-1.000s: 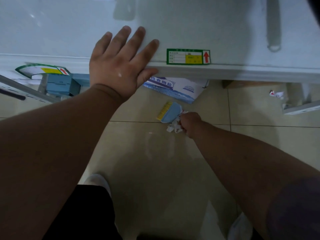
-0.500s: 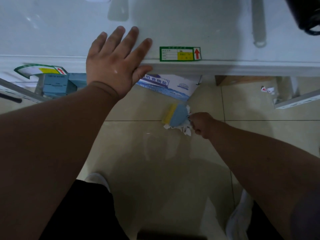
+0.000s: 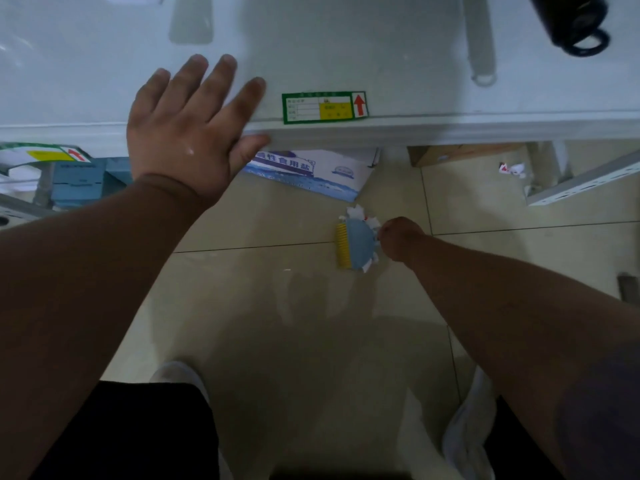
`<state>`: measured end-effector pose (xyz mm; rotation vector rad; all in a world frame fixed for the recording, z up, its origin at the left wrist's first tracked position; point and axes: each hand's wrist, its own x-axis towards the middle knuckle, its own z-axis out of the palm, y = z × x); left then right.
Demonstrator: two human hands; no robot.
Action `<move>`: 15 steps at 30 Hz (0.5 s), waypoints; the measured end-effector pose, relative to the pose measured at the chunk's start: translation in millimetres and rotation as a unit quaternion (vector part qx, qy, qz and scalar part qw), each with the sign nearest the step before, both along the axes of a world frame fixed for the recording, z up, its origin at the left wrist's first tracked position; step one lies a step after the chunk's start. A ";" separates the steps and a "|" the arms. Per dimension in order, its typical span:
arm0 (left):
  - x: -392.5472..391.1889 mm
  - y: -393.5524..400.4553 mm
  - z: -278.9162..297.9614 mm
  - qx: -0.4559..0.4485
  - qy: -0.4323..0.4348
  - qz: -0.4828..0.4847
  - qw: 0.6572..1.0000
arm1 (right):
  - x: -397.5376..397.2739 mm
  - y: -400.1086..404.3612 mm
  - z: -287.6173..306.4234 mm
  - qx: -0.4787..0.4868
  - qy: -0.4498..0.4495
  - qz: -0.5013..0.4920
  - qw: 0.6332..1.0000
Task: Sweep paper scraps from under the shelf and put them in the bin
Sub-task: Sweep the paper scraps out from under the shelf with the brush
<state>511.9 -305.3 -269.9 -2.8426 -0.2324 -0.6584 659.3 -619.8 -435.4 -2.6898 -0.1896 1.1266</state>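
Two hands in view. Left hand point(image 3: 188, 133) lies flat, palm down, on the white shelf point(image 3: 415, 64) top w/ fingers point(image 3: 221, 74) spread wide, thumb hooked at the near edge; holds nothing. Right hand point(image 3: 401, 237) is low near the floor point(image 3: 277, 306), fist closed round the handle of a small blue brush point(image 3: 358, 244); handle itself hidden in the fist. Brush head sits on the tile w/ its yellow bristles point(image 3: 342, 245) on the left side. White paper scraps point(image 3: 356, 213) are bunched touching the brush, some at its far edge, some poking out at its right and near edge, just near of the shelf front, not under it. Another scrap, white w/ red point(image 3: 512, 168), lies farther right under the shelf, beside a white perforated rail point(image 3: 581, 183). A blue-and-white printed carton point(image 3: 318, 171) sticks out from under the shelf, just far-left of the brush. Brown cardboard box point(image 3: 450, 154) under the shelf to its right. Green-bordered label point(image 3: 323, 107) w/ yellow patch and red arrow is stuck at the shelf's near edge, right of the left hand. Black bottle point(image 3: 571, 22) at far right on the shelf. Blue boxes point(image 3: 79, 181) at left under the shelf. White shoes point(image 3: 180, 375) and black shorts point(image 3: 138, 431) at the near edge of frame. No bin seen.
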 end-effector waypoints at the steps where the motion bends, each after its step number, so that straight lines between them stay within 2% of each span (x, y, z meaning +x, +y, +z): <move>1: 0.6 0.6 -0.8 0.002 0.000 0.001 1.000 | 9.2 -7.8 -0.5 -0.004 -0.012 -0.008 1.000; 3: 1.0 0.7 -1.7 0.004 0.003 0.002 1.000 | 21.0 -19.4 6.8 -0.012 -0.026 -0.022 0.999; 6: 0.3 0.7 -0.6 0.000 0.010 -0.003 1.000 | 23.4 -33.2 14.8 -0.010 -0.033 0.047 0.998; 9: -0.5 -0.9 2.0 -0.014 0.015 -0.006 1.000 | 22.8 -34.7 24.0 -0.012 -0.029 0.030 0.999; 12: -0.3 -1.6 4.3 -0.016 0.022 -0.008 1.000 | 13.7 -31.5 24.3 0.060 -0.021 0.034 0.997; 13: -0.1 -1.8 5.0 -0.016 0.025 -0.007 1.000 | 11.6 -26.7 22.5 0.068 0.013 0.016 0.997; 14: 0.0 -2.0 5.4 -0.016 0.028 -0.006 0.999 | 11.6 -23.1 14.4 0.077 0.040 -0.059 0.994; 15: -0.1 -2.2 5.5 -0.014 0.028 -0.004 0.999 | 9.9 -16.0 13.2 0.064 0.041 -0.086 0.993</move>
